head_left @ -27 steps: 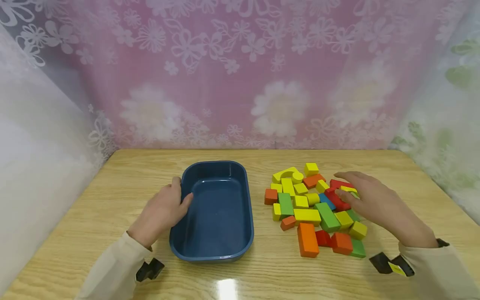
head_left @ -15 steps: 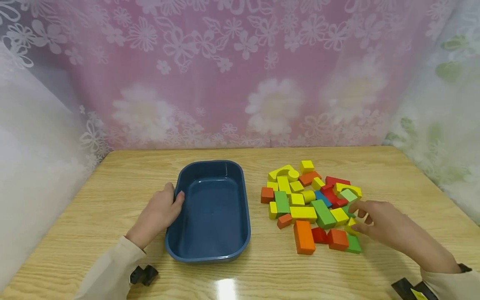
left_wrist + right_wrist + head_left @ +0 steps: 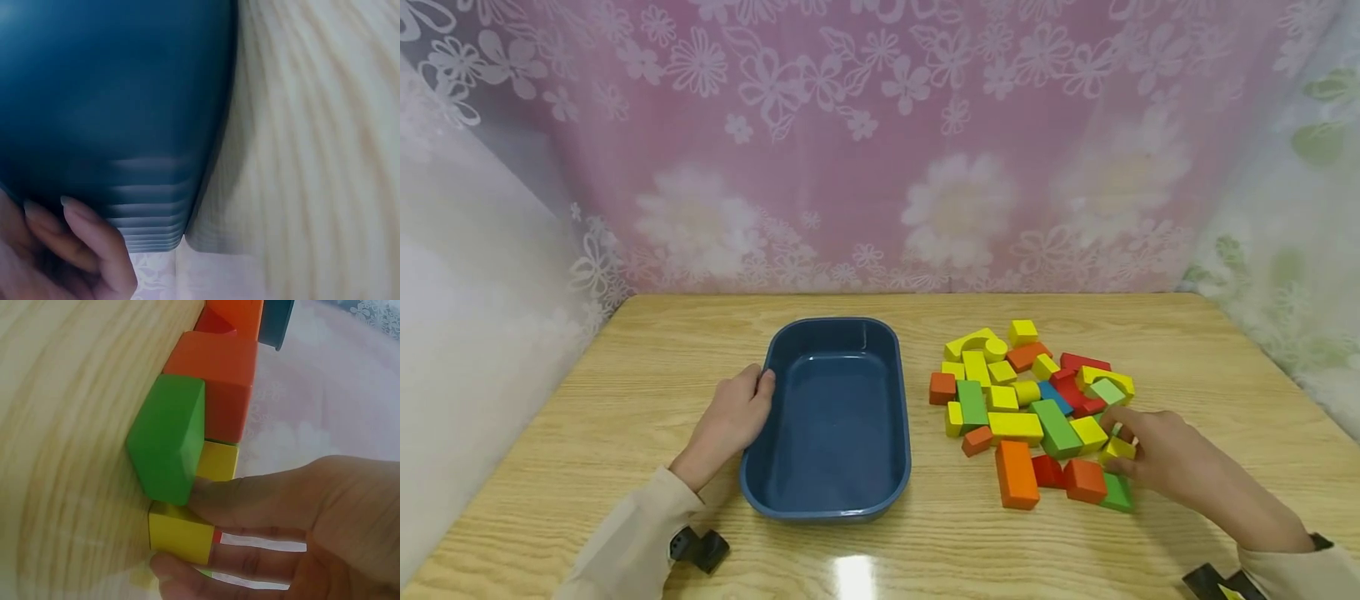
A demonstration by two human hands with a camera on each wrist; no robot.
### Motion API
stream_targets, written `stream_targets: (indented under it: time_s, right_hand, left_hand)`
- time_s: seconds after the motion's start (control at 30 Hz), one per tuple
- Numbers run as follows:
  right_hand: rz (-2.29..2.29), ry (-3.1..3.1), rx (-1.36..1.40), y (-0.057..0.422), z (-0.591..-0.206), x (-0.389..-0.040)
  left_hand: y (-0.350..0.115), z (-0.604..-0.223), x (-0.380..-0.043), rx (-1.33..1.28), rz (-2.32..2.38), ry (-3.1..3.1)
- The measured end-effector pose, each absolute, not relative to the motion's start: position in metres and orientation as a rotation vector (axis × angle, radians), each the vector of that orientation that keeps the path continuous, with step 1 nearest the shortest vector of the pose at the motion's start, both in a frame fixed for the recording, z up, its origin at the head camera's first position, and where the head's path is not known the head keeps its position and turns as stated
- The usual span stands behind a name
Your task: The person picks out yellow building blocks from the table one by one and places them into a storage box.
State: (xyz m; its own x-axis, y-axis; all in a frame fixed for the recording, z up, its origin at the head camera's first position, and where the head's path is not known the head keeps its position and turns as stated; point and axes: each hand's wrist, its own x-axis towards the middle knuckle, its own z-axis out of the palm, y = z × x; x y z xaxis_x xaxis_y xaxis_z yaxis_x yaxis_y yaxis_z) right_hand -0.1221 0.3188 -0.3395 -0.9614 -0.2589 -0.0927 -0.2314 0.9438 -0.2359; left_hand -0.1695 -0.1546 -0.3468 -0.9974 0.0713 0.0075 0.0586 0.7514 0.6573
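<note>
A deep blue plastic tray (image 3: pixel 827 508) stands on the wooden table. My left hand (image 3: pixel 730 421) grips its left rim, thumb over the edge and fingers against the outside wall; the left wrist view has the curled fingers (image 3: pixel 103 240) beside that wall. Colourful toy blocks lie in a loose group right of the tray. At the group's right edge, my right hand (image 3: pixel 1180 462) has thumb and fingers around a small yellow block (image 3: pixel 180 534), which still sits on the table. Right beside the thumb is a green block (image 3: pixel 165 437), with a red-orange block (image 3: pixel 212 375) beyond it.
Among the grouped blocks are an orange block (image 3: pixel 1017 477), a long yellow block (image 3: pixel 1015 429), a green block (image 3: pixel 1055 429), a blue block (image 3: pixel 1055 397) and a yellow arch (image 3: pixel 1108 379). Patterned pink curtain (image 3: pixel 850 208) hangs behind the table's far edge.
My right hand has come down from above the red blocks toward the near right edge of the group, around the small yellow block. The left hand stays on the tray rim.
</note>
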Motion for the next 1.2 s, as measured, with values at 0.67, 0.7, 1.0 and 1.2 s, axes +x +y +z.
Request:
stream_targets:
  time_s: [0.67,0.7,1.0,1.2]
  right_hand:
    - [-0.177,3.051,-0.53,0.3,-0.318,-0.125]
    - [-0.169,3.058,-0.531,0.296,-0.315,-0.127]
    - [-0.246,3.077,-0.466,0.247,-0.287,-0.138]
    - [-0.331,3.092,-0.541,0.201,-0.275,-0.148]
  left_hand:
    - [-0.154,-0.348,-0.169,0.129,1.145,2.873]
    - [-0.154,-0.348,-0.168,0.129,1.142,2.875]
    - [-0.154,-0.348,-0.169,0.135,1.143,2.874]
    - [-0.156,-0.348,-0.168,0.131,1.145,2.861]
